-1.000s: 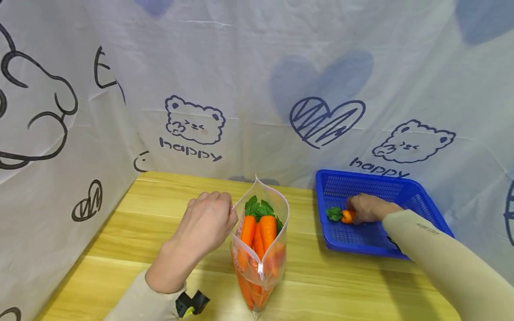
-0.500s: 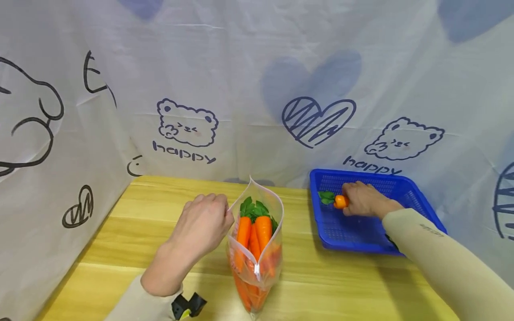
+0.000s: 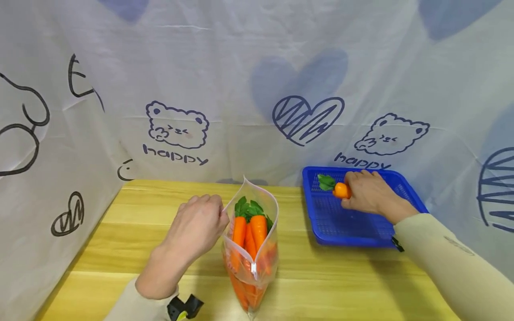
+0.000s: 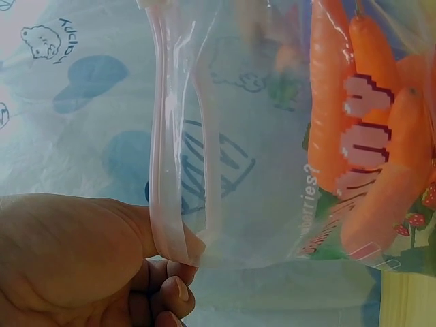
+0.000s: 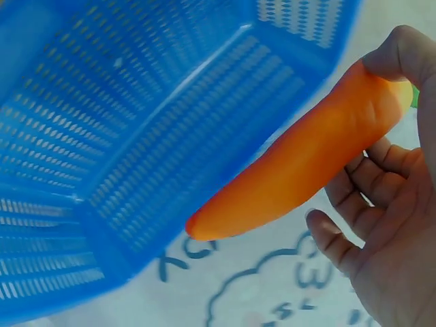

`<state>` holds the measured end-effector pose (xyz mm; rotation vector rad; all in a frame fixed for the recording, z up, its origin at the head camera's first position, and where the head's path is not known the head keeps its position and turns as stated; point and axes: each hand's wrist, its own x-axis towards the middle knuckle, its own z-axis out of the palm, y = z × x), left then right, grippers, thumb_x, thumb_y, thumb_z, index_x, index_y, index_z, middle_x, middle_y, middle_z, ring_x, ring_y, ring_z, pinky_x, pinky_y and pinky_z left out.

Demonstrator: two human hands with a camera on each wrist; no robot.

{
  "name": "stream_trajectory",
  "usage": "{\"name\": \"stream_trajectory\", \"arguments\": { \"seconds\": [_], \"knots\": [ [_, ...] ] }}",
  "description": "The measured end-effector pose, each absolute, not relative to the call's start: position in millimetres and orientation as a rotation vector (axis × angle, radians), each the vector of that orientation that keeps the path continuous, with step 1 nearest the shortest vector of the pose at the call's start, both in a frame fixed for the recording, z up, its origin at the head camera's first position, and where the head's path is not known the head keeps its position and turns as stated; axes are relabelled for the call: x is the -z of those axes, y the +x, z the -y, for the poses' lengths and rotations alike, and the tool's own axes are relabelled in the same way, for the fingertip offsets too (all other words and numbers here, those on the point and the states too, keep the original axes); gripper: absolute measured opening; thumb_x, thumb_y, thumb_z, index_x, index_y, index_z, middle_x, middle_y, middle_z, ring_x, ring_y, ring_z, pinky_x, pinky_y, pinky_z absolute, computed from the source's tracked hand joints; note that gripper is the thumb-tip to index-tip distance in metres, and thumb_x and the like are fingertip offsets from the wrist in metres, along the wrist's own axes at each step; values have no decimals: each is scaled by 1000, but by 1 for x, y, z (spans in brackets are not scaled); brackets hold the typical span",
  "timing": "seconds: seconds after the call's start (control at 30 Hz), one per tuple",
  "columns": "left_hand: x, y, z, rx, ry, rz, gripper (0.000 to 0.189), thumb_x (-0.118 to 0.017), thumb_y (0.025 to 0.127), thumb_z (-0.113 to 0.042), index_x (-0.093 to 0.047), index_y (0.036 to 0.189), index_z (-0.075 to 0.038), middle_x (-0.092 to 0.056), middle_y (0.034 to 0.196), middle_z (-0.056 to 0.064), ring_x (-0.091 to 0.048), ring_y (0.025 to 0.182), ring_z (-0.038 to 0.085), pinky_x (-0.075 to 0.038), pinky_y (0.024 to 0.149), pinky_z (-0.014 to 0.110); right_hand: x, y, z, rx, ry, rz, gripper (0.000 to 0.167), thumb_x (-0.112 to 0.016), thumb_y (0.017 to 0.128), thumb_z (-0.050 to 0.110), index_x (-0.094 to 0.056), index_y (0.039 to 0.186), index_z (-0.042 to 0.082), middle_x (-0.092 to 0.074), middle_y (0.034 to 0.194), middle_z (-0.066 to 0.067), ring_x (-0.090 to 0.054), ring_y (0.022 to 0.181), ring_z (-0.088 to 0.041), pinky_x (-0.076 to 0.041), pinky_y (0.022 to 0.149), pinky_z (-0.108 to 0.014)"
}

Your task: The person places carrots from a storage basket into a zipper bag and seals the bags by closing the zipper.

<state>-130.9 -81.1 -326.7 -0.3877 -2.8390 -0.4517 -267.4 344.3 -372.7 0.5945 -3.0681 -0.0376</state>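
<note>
My left hand pinches the top corner of a clear zip bag, whose mouth gapes open. Inside the bag stand several orange carrots with green leaves at the top; printed letters show on the bag's side in the left wrist view. Over the blue basket, my right hand grips a carrot near its leafy end. In the right wrist view the thumb lies on one side of that carrot, with fingers on the other, and its tip points toward the basket wall.
A light wooden table carries the bag and the basket. White cloth with printed bears and hearts hangs close behind the table and along its left side. No other carrot shows in the basket.
My right hand has lifted the carrot up from the basket floor, toward the basket's back rim. My left hand keeps its pinch on the bag. The whole head view has shifted slightly.
</note>
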Motion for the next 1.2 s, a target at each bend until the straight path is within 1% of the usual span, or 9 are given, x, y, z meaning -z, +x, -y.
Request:
{"name": "stream_trajectory", "arguments": {
  "seconds": [0.1,0.33,0.47,0.6,0.73,0.87,1.03,1.1,1.2],
  "knots": [
    [327,-130,84,458,-375,2848,21,-61,93,-12,-55,73,-12,-50,67,1,-47,64,22,-40,60,36,364,-256,-334,32,634,3025,45,-80,79,40,-61,104,8,-60,88,-4,-51,85,-28,-39,80,-47],
    [328,-128,89,447,-363,2841,21,-62,94,-12,-56,74,-11,-50,67,1,-48,64,22,-40,59,37,350,-234,-313,37,734,2916,45,-81,78,40,-60,103,8,-61,89,-4,-49,84,-27,-39,80,-45],
    [328,-128,91,446,-364,2832,22,-61,93,-12,-55,73,-11,-49,66,1,-47,63,22,-39,58,36,344,-225,-305,53,774,2860,43,-81,77,40,-59,99,10,-58,85,-3,-47,80,-26,-35,76,-40],
    [327,-127,92,444,-370,2824,23,-61,93,-10,-53,71,-12,-48,65,1,-46,63,23,-39,58,36,336,-217,-299,59,824,2783,42,-81,76,39,-57,97,10,-56,83,-2,-46,78,-24,-33,74,-38],
    [326,-128,91,460,-381,2821,23,-60,92,-10,-52,71,-12,-48,65,1,-46,63,23,-39,59,36,326,-208,-292,58,856,2736,42,-80,76,38,-57,97,10,-55,81,-2,-45,75,-24,-35,73,-38],
    [326,-130,88,473,-385,2834,23,-59,93,-11,-52,71,-13,-49,66,1,-47,64,23,-40,60,37,314,-201,-286,46,844,2768,43,-80,77,39,-59,99,9,-57,83,-2,-45,77,-24,-38,74,-39],
    [328,-132,84,483,-404,2840,22,-61,93,-14,-55,73,-12,-51,68,1,-49,66,24,-42,62,38,297,-191,-272,1,809,2865,40,-79,79,39,-60,99,10,-57,81,-1,-47,76,-23,-38,76,-40],
    [329,-132,83,489,-406,2840,21,-62,93,-15,-56,74,-12,-52,68,1,-49,66,23,-42,62,37,287,-187,-262,-52,810,2903,37,-79,80,39,-61,97,11,-57,79,0,-48,74,-22,-38,74,-38],
    [329,-131,82,481,-402,2838,19,-63,93,-15,-58,75,-11,-53,69,1,-49,66,23,-42,62,36,273,-182,-242,-144,803,2971,33,-78,80,37,-61,96,13,-57,78,1,-50,70,-20,-40,68,-35]
  ]
}}
